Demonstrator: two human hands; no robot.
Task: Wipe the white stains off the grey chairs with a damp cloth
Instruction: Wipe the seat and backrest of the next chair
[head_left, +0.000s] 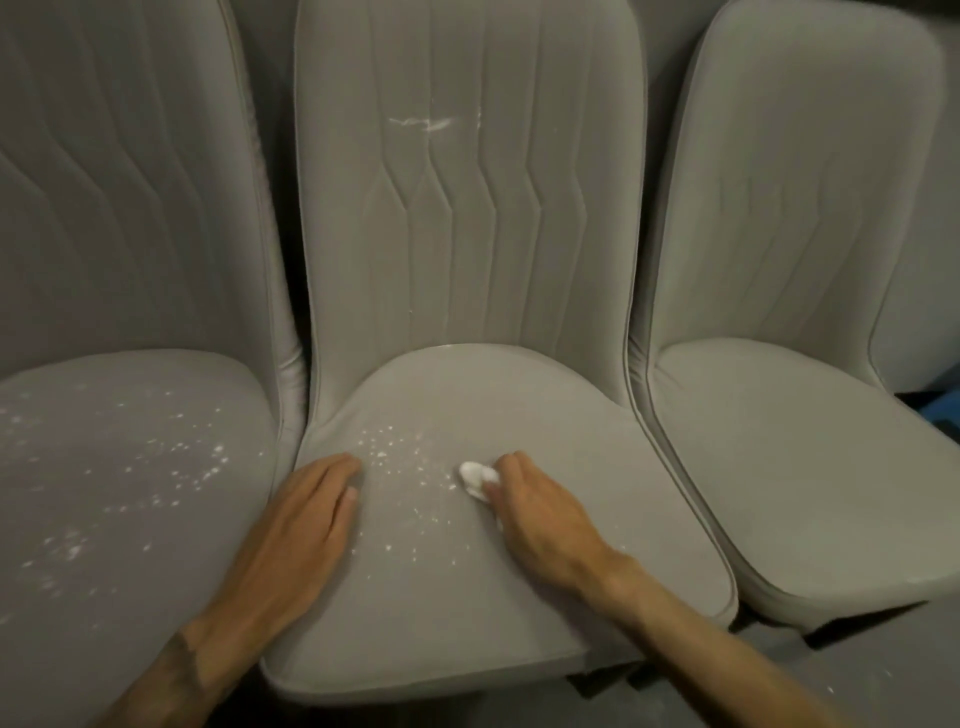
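Three grey padded chairs stand side by side. The middle chair (519, 395) has white specks (395, 457) scattered over the left half of its seat and a white smear (423, 124) on its backrest. My right hand (540, 514) holds a small white cloth (477, 480) bunched under its fingers, pressed onto the seat just right of the specks. My left hand (306, 525) lies flat with straight fingers on the seat's left side. The left chair (130, 395) carries many white specks (171, 473) on its seat.
The right chair (795, 441) shows no marked stains on its seat. Narrow dark gaps separate the chairs. A dark grey floor (883, 675) shows at the bottom right, with something blue (940, 415) behind the right chair.
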